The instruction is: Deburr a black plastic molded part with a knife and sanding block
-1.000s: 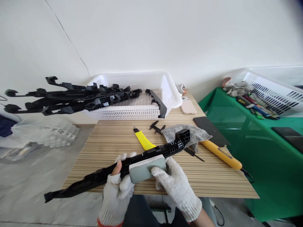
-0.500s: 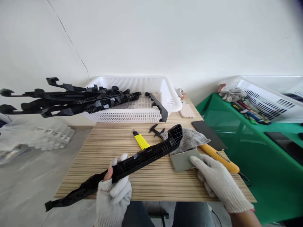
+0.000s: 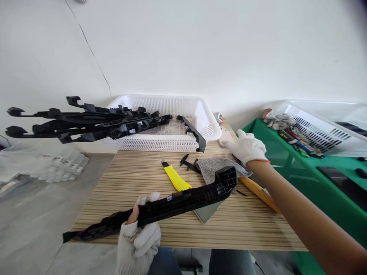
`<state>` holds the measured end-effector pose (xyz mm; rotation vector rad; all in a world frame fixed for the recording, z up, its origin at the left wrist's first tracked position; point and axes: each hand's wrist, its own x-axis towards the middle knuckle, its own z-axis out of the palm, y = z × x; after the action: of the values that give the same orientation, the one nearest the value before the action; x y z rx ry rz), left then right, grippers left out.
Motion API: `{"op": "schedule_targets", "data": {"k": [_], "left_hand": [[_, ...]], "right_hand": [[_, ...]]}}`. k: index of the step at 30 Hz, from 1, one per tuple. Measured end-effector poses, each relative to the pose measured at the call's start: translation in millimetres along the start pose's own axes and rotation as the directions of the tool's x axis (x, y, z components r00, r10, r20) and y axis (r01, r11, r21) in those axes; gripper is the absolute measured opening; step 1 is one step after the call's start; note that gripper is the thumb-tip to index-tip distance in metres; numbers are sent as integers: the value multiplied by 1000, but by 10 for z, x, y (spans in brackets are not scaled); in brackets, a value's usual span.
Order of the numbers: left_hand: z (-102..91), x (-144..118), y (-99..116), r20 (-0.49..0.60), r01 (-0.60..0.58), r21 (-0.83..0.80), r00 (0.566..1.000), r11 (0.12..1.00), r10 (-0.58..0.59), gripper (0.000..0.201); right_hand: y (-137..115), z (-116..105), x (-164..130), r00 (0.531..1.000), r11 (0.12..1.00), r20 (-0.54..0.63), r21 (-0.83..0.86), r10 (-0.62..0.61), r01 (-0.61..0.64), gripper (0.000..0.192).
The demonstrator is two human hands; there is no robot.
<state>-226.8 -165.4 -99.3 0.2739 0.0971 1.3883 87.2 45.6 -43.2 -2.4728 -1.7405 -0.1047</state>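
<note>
My left hand (image 3: 140, 233), in a white knit glove, grips a long black plastic part (image 3: 183, 198) and holds it slanted over the striped wooden table (image 3: 137, 179). A grey sanding block (image 3: 207, 212) lies flat on the table under the part's far end. My right hand (image 3: 246, 147), also gloved, is stretched out to the table's back right, fingers spread, touching a pale pink phone (image 3: 225, 138). It holds nothing. A grey cloth glove (image 3: 212, 168) lies just nearer than that hand.
A white basket (image 3: 169, 105) at the back holds several long black parts (image 3: 86, 122) that jut out to the left. A yellow utility knife (image 3: 175, 177), a small black clip (image 3: 187, 163), an orange-handled tool (image 3: 258, 189) lie on the table. A green table (image 3: 315, 179) stands right.
My right hand let go of the grey sanding block, which now lies on the table, and reached away to the back right onto the phone. The black part stays in my left hand.
</note>
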Motion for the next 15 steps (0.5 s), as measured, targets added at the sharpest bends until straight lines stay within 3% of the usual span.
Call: {"op": "schedule_targets", "data": {"k": [2, 6, 12, 15], "left_hand": [[21, -3, -10, -26, -4, -3, 1000, 1000, 4, 35], [52, -18, -23, -58, -7, -13, 998, 1000, 6, 32], [5, -25, -4, -97, 36, -25, 995, 999, -38, 29], [-8, -21, -2, -51, 35, -33, 998, 999, -37, 27]], "right_hand": [[-125, 188, 105, 1000, 996, 8, -92, -23, 24, 83], [-190, 403, 210, 989, 993, 145, -115, 13, 4, 82], [-144, 435, 259, 989, 994, 146, -110, -11, 27, 85], [-191, 439, 274, 988, 990, 153, -128, -36, 56, 78]]}}
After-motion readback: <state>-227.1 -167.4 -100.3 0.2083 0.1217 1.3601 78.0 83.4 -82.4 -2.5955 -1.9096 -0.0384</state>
